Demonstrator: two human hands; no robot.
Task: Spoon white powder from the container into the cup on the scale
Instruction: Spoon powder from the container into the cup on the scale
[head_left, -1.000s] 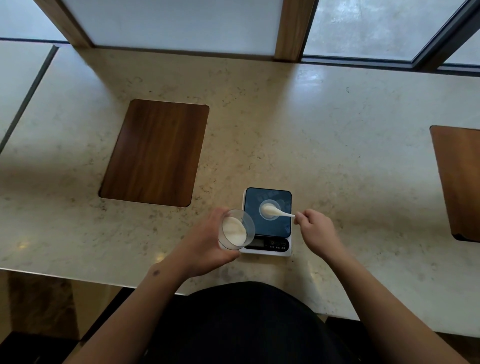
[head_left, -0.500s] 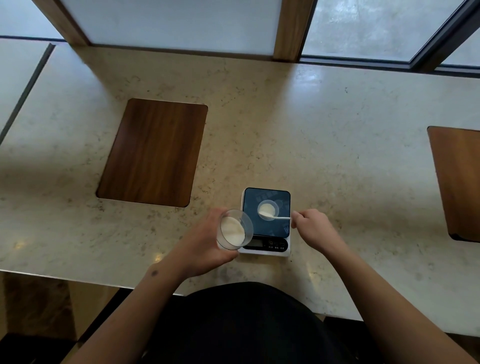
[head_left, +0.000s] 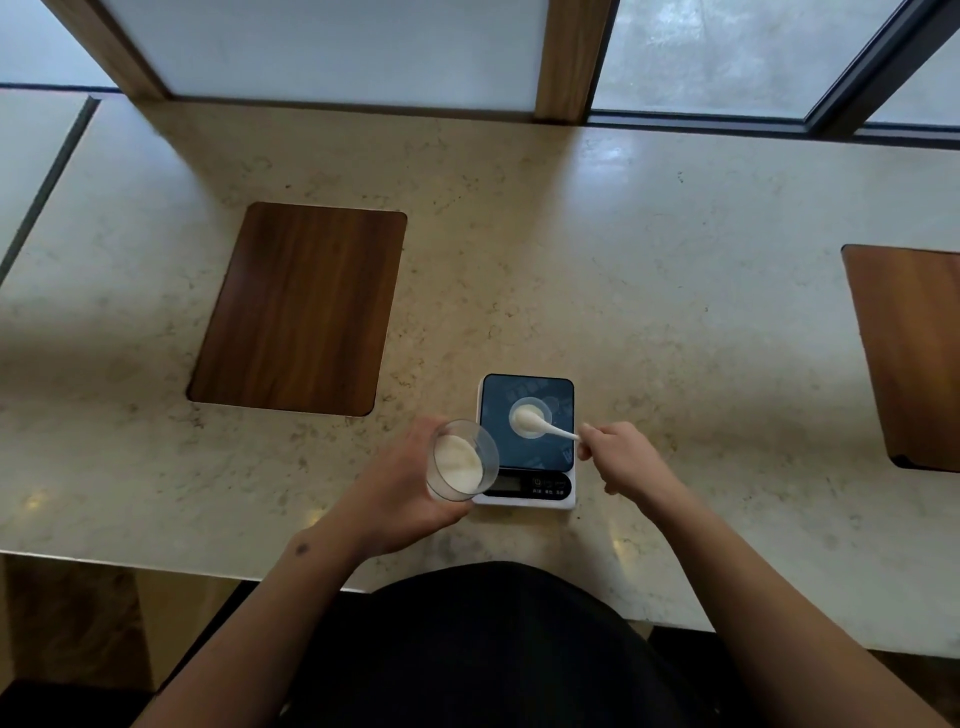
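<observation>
Table surface and items resting on it

The table (head_left: 649, 249) is pale, mottled stone with a glossy finish, running up to the window frame at the far edge. A dark wooden panel (head_left: 298, 309) sits flush left of centre; a second wooden panel (head_left: 914, 353) lies at the right edge, partly out of view. A small scale (head_left: 527, 439) with a dark platform stands near the front edge.

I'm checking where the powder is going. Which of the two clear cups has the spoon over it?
The small cup standing on the scale; the right hand holds the spoon over it. The larger cup is tilted in the left hand.
</observation>
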